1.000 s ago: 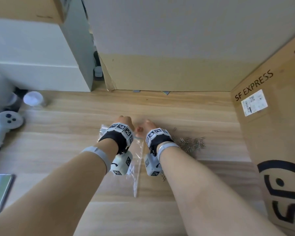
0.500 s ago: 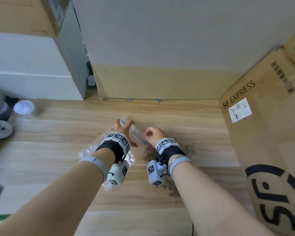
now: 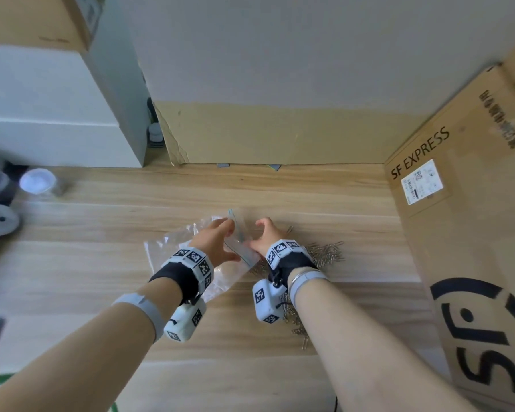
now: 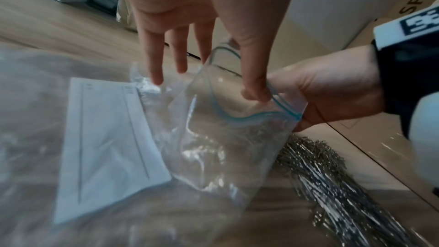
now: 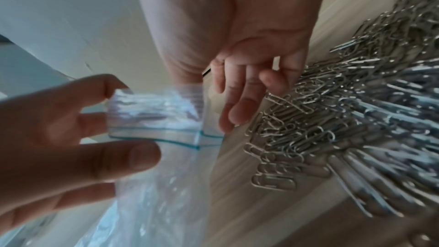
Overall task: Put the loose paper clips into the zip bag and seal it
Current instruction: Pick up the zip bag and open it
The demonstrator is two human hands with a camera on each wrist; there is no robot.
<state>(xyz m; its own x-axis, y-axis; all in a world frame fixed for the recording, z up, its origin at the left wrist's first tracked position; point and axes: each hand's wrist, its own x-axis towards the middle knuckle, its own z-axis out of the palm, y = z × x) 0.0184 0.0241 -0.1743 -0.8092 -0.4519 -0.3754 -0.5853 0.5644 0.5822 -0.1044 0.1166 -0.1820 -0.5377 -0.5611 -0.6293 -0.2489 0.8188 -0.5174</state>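
Clear zip bag (image 3: 238,248) mouth pinched between both hands, left hand (image 3: 213,245), right hand (image 3: 265,237), paper clips (image 3: 324,252) under right wrist

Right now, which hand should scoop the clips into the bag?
Right. The right hand sits directly beside the paper clips, its fingers loosely curled just above them. The left hand pinches the zip bag at its open blue-lined mouth, so it probably should keep holding that.
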